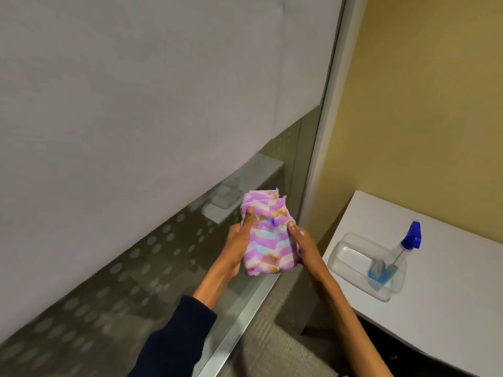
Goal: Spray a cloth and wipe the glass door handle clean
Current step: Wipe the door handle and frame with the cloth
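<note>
A folded cloth [268, 235] with a pink, white and light-blue zigzag pattern is held in front of me, low in the middle of the view. My left hand [241, 235] grips its left edge and my right hand [302, 244] grips its right edge. A spray bottle [394, 254] with a blue trigger head and blue liquid leans inside a clear plastic tub [351, 257] on the white table at the right. The glass door [136, 131] fills the left, frosted above and dotted below. No door handle shows.
A white table [449, 295] stands at the lower right against a yellow wall [422, 104]. The door's metal frame [324, 118] runs upright between glass and wall. A metal bottom rail [245, 319] runs along grey carpet [272, 349].
</note>
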A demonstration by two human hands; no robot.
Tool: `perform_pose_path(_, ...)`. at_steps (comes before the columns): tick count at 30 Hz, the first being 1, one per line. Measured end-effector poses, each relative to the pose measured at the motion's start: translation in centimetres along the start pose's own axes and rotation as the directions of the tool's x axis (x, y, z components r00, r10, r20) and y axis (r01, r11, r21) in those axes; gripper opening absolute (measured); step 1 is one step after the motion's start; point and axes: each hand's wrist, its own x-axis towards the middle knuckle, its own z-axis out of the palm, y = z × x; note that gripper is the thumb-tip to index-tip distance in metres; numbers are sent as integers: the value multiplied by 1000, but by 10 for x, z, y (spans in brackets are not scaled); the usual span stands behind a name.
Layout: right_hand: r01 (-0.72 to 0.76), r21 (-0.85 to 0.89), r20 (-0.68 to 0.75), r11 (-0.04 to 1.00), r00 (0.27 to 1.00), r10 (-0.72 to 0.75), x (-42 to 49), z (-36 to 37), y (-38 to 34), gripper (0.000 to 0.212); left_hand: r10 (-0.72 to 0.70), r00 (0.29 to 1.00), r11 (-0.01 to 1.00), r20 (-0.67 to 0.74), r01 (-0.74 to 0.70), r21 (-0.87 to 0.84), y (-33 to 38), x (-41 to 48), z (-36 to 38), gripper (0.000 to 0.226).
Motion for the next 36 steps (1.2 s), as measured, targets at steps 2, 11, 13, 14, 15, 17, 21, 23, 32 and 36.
perform_pose_path(2,-10,95,149,995,989,-4,-16,14,4,104,-15,1000,1000,-22,14,-28,-3,-24,-15,42)
perform_pose_path(11,-214,338,412,916,909,61,-97,68,29,65,34,999,996,-31,-36,-79,-4,-139,-76,43)
perform_pose_path(13,-252,338,457,907,886,76,-117,79,28,73,60,996,994,-66,-65,-85,-5,-163,-85,43)
perform_pose_path(14,-266,338,471,903,878,82,-128,85,26,79,71,994,994,-87,-78,-82,-4,-175,-89,43)
perform_pose_path(15,-277,339,484,899,871,86,-139,91,24,85,83,991,993,-106,-92,-76,-3,-187,-93,43)
perform_pose_path(17,-300,338,519,892,850,89,-160,102,21,84,104,985,991,-140,-115,-71,-3,-213,-101,45)
perform_pose_path(21,-362,365,601,858,795,80,-198,121,21,46,138,964,981,-226,-165,-104,-2,-267,-113,58)
perform_pose_path(23,-412,383,665,827,745,64,-221,131,24,39,150,953,976,-264,-185,-112,-5,-298,-118,60)
perform_pose_path(32,-545,316,868,777,497,-5,-348,196,48,52,187,858,965,-478,-253,-77,-51,-436,-158,56)
perform_pose_path(36,-574,224,923,787,384,17,-390,230,50,51,203,761,952,-616,-301,-58,-57,-485,-182,51)
